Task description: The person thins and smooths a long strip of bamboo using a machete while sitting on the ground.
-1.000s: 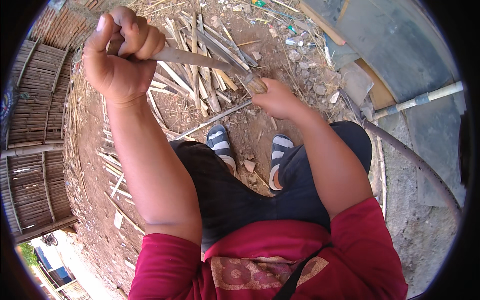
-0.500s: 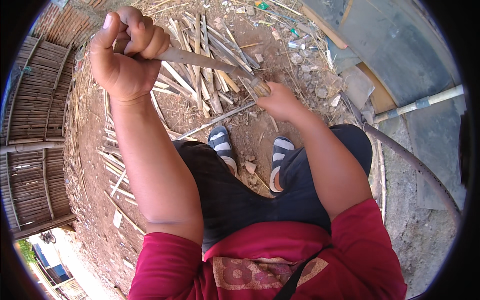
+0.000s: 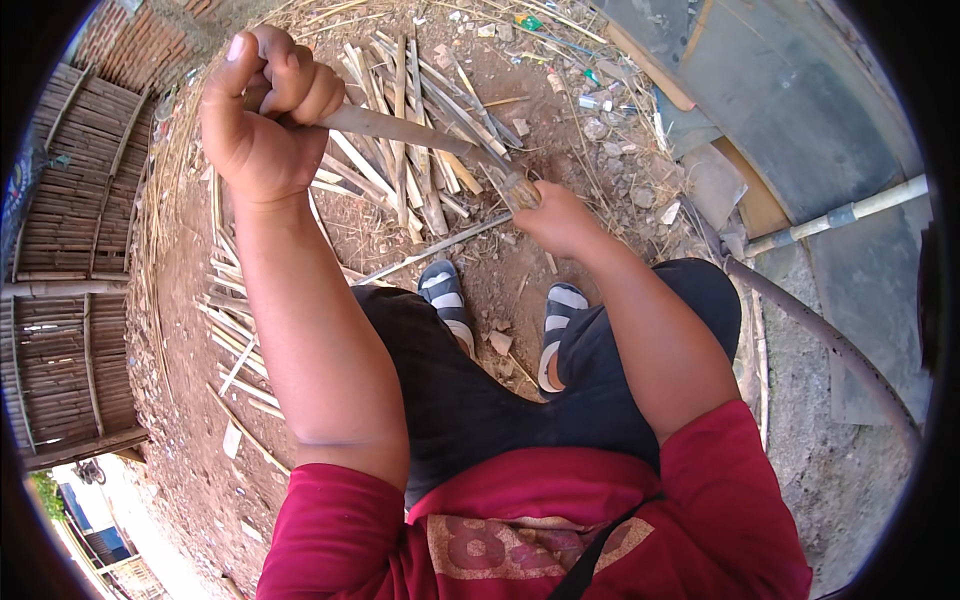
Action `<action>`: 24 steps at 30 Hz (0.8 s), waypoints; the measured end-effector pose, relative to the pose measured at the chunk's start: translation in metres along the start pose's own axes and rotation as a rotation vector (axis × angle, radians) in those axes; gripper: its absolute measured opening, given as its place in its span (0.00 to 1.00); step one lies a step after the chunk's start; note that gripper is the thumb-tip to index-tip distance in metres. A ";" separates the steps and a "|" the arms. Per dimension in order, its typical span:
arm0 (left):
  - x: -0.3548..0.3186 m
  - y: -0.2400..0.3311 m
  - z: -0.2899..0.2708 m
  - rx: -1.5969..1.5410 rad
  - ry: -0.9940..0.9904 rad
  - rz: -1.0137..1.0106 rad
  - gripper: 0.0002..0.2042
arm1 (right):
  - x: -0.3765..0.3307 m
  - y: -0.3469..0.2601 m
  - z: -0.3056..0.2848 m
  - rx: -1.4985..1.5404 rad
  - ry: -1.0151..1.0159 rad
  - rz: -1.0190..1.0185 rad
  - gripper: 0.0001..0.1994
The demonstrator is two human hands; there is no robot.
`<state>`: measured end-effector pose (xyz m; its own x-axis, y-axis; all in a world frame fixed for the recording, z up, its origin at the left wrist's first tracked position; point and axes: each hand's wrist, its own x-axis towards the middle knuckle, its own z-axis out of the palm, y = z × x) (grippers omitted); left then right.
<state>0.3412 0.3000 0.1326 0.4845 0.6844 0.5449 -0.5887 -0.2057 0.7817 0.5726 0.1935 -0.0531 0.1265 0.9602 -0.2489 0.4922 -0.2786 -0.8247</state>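
Left hand (image 3: 262,115): raised at upper left, fingers (image 3: 300,85) clenched around the near end of a strip (image 3: 400,128), thumb up. Strip: long, flat, pale grey-brown, apparently bamboo; held above the ground, spanning from the left hand down and rightward to the right hand (image 3: 560,215). Right hand: lower and farther out, fingers closed on the far end of the strip, where a short brown piece (image 3: 520,190) is seen at the grip; whether that piece is a tool or part of the strip cannot be told. Slat pile (image 3: 420,160): many split bamboo slats laid loosely on the dirt ground (image 3: 500,270) beneath and beyond the strip, fanned away from the person. A thin stick (image 3: 430,255) is laid across the ground just before the sandals. Sandals (image 3: 445,300): striped, dark and white, one on each foot, set on the dirt between the knees, with small chips scattered around them. More slats (image 3: 230,330) are strewn at left. Bamboo fence (image 3: 70,250): along the left edge. Pipe (image 3: 850,212): pale, at right, over grey sheeting (image 3: 800,90). Clothing: red shirt (image 3: 520,520), dark trousers (image 3: 470,400).
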 end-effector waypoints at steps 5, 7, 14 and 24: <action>0.001 0.001 -0.002 -0.026 -0.003 0.010 0.17 | -0.016 -0.029 -0.018 0.048 -0.068 -0.064 0.18; 0.001 0.001 -0.001 -0.008 -0.010 -0.013 0.17 | -0.016 -0.025 -0.021 0.150 -0.147 -0.101 0.18; 0.001 0.000 -0.002 -0.011 0.026 0.016 0.17 | 0.001 0.000 -0.008 -0.003 -0.077 0.096 0.16; 0.001 0.001 0.001 -0.023 -0.012 0.007 0.17 | -0.005 -0.014 -0.017 0.225 -0.183 -0.019 0.16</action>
<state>0.3418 0.3003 0.1339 0.4879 0.6749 0.5536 -0.6068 -0.1937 0.7709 0.5801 0.1932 -0.0319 -0.0484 0.9516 -0.3035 0.2871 -0.2778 -0.9167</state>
